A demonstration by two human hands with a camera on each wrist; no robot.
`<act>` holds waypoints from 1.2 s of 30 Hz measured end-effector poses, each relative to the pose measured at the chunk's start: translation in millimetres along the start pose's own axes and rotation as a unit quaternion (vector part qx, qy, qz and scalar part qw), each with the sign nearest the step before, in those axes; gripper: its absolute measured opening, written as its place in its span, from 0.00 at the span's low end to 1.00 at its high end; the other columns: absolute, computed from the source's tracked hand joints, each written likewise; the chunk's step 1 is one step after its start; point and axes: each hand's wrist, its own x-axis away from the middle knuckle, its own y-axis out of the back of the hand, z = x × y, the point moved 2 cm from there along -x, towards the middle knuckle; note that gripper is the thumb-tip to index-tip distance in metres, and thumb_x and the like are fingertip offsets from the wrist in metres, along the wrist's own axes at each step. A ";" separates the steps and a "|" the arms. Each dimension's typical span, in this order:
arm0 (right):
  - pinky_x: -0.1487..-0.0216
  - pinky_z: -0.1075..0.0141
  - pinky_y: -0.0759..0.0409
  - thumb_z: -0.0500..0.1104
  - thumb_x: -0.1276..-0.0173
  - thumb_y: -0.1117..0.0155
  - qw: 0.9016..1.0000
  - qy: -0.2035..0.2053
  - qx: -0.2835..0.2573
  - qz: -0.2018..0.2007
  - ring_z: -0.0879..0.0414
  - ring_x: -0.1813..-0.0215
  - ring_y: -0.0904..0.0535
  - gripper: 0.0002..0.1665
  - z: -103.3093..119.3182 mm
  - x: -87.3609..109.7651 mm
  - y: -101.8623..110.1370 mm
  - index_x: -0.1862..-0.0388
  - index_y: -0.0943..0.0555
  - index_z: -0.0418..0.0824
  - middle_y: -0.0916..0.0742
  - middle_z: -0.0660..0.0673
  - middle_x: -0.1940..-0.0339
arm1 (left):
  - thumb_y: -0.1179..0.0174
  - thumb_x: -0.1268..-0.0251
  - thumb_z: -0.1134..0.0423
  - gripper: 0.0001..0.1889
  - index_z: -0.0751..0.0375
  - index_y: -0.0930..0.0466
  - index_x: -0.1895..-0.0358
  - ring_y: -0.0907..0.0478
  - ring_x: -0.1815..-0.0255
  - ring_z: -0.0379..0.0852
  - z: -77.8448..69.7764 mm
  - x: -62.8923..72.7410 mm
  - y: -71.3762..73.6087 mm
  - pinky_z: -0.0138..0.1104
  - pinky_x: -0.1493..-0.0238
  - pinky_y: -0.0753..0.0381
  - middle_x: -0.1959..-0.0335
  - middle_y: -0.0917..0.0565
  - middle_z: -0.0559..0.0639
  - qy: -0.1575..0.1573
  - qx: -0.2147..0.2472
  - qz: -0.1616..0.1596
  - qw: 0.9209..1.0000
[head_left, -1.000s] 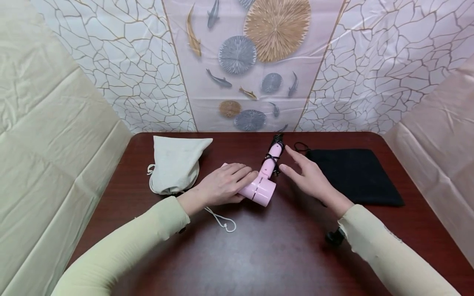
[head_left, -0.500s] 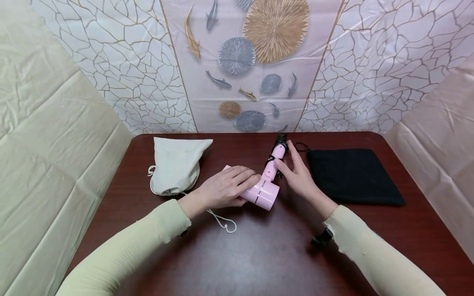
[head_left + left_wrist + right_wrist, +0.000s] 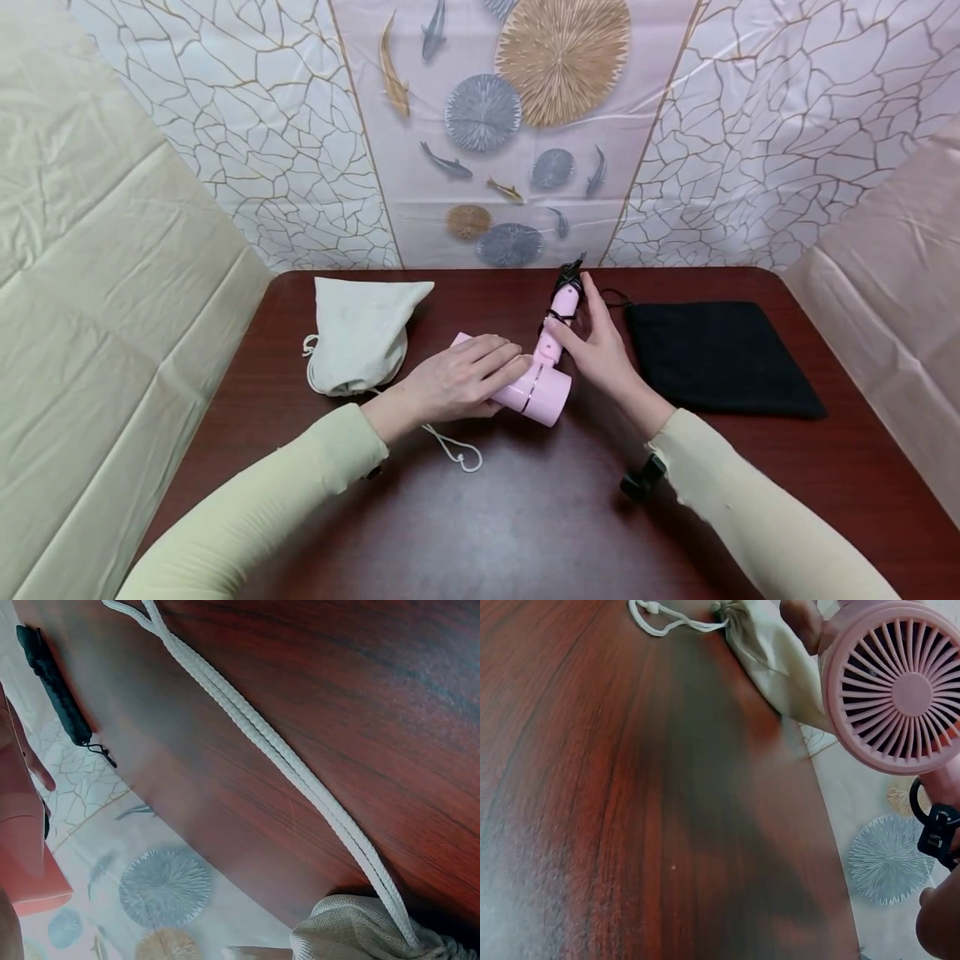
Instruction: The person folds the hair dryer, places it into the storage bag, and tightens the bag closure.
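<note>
A pink hair dryer is held above the table, its folding handle pointing away from me. Black cord is wound round that handle. My left hand grips the barrel from above, fingers draped over it. On the handle lies the thumb of my right hand, while its fingers run along the handle's right side. The round slotted grille of the dryer faces the right wrist camera. In the left wrist view only part of the pink body shows at the edge.
A pale drawstring bag lies at the left, its white cord trailing under my left wrist. To the right lies a flat black drawstring bag. Behind the dark red table hangs a patterned cloth wall.
My right hand has moved left from beside the dryer and taken hold of its handle. The dryer has shifted slightly right. My left hand keeps its grip on the barrel.
</note>
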 end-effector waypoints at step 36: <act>0.21 0.46 0.35 0.41 0.25 0.34 0.963 0.132 0.141 0.187 0.52 0.17 0.37 0.48 24.6 -13.8 2.7 0.11 0.42 0.54 0.36 0.49 0.12 | 0.26 0.43 0.49 0.36 0.63 0.21 0.32 0.18 0.36 0.54 -8.9 -6.5 13.4 0.43 0.25 0.25 0.37 0.16 0.56 -0.053 -0.030 -0.004 0.998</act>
